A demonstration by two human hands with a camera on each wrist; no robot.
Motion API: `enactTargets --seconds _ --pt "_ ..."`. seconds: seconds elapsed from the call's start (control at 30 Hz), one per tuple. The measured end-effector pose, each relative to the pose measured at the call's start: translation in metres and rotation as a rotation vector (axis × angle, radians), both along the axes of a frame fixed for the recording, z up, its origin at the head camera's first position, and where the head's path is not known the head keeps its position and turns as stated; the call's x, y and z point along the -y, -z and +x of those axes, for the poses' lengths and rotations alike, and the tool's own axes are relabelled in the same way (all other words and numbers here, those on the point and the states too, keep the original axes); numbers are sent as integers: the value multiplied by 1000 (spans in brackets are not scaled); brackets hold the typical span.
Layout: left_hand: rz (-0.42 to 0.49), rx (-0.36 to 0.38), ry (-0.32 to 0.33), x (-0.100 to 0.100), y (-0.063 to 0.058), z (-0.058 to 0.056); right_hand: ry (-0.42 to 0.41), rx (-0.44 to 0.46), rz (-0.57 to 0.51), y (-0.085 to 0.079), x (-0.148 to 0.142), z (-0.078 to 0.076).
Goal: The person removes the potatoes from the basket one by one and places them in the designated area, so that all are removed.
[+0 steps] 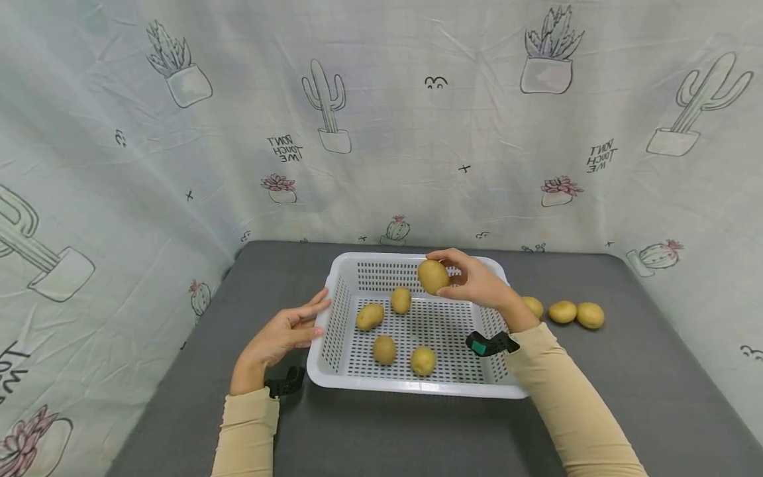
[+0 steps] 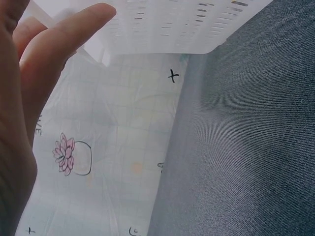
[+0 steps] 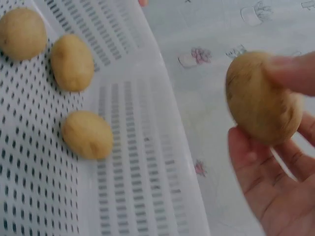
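Between the thumb and fingers of my right hand [image 1: 473,281] is a yellow-brown potato [image 1: 433,277], raised over the back of a white perforated plastic basket [image 1: 417,384]. The right wrist view shows this potato [image 3: 261,98] pinched from both sides. Several potatoes lie apart on the basket floor, among them one at the left [image 1: 370,317] and another near the front [image 1: 423,361]. At the basket's left rim, my left hand [image 1: 283,336] rests with its fingers fairly straight. In the left wrist view a finger [image 2: 74,37] reaches along the basket wall [image 2: 167,29].
Three more potatoes [image 1: 562,312] lie in a row on the grey table [image 1: 411,430], right of the basket. One is partly behind my right forearm. A pale curtain [image 1: 387,119] printed with cacti surrounds the table at the back and sides.
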State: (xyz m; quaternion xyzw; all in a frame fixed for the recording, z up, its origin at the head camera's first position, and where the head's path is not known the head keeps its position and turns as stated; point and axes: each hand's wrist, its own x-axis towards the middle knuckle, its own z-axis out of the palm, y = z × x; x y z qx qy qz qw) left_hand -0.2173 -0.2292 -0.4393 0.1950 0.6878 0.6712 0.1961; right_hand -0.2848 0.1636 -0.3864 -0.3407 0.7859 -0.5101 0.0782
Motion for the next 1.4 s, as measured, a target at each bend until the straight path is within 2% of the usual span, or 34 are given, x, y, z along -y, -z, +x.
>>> enactTargets --seconds 0.33,0.63,0.83,1.03,1.23,1.4 --pt "-11 -13 1 1 2 0 37 31 -109 -11 -33 8" --pt "-7 -4 1 3 0 -2 102 -34 -231 -21 -71 18" --pt "1 -2 7 2 1 -2 161 -53 -290 -24 -97 30" --pt "0 -13 14 1 1 -1 216 -63 -396 -19 -129 44" --pt "9 -12 14 1 2 -2 347 -80 -440 -9 -165 53" --pt "-2 -18 8 1 2 -2 523 -68 -411 4 -192 59"
